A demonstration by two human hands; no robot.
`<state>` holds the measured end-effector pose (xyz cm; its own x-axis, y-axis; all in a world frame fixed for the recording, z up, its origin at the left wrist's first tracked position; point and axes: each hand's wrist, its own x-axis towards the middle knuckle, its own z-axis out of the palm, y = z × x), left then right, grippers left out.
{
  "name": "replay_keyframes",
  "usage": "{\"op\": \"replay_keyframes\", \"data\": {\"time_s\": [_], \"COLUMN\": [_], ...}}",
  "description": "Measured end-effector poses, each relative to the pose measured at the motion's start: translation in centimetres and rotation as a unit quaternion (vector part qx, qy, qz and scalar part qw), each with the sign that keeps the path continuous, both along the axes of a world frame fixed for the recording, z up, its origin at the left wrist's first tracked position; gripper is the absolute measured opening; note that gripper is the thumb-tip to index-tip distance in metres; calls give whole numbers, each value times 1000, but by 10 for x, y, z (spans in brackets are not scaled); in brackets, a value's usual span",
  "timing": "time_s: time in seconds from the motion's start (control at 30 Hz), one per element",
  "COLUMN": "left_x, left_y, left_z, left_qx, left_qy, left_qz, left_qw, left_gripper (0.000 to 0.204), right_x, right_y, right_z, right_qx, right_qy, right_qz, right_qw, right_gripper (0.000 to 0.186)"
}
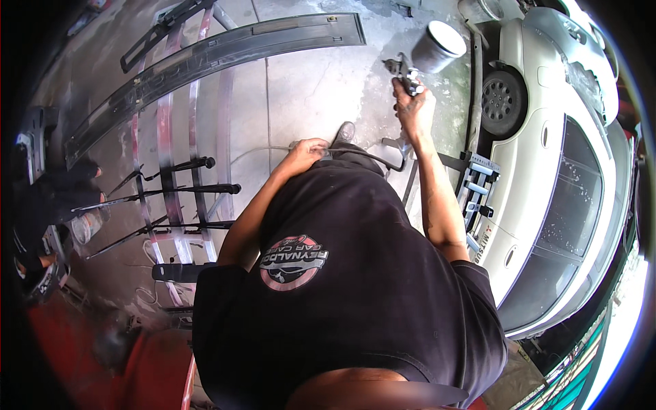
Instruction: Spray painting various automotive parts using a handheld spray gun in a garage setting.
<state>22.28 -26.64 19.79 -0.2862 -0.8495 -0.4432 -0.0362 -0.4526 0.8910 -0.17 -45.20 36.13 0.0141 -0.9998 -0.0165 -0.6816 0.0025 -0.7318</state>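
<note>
My right hand is closed around the handle of a metal spray gun, held out ahead and to the right. A pale cylindrical paint cup with a white lid is mounted on the gun and leans to the right. Low in front of my body, my left hand has its fingers curled on a thin air hose. The hose passes across my legs towards the right, where it bends below the gun. Ahead on the left, a long dark trim panel lies across a rack, apart from both hands.
Several black wiper-like arms lie across the rack's red-and-white rails at left. Another person in dark clothing is at the far left. A white car fills the right side, beside a grey barred part.
</note>
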Motion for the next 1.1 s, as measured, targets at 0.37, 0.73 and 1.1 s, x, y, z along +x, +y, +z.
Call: {"op": "replay_keyframes", "data": {"time_s": [0.37,0.73,1.1], "left_x": [3,7,19], "left_y": [-1,3,-6], "left_z": [-4,-14,3], "left_qx": [13,-7,24], "left_qy": [32,28,31], "left_qz": [-2,6,25], "left_qw": [999,1000,999], "left_gripper": [34,31,33], "right_x": [78,141,26], "right_y": [30,32,-48], "right_z": [-6,17,-17], "right_qx": [-12,112,-3], "right_qy": [-71,-134,29], "right_qz": [97,192,-42], "right_qw": [993,966,999], "right_gripper": [28,37,34]}}
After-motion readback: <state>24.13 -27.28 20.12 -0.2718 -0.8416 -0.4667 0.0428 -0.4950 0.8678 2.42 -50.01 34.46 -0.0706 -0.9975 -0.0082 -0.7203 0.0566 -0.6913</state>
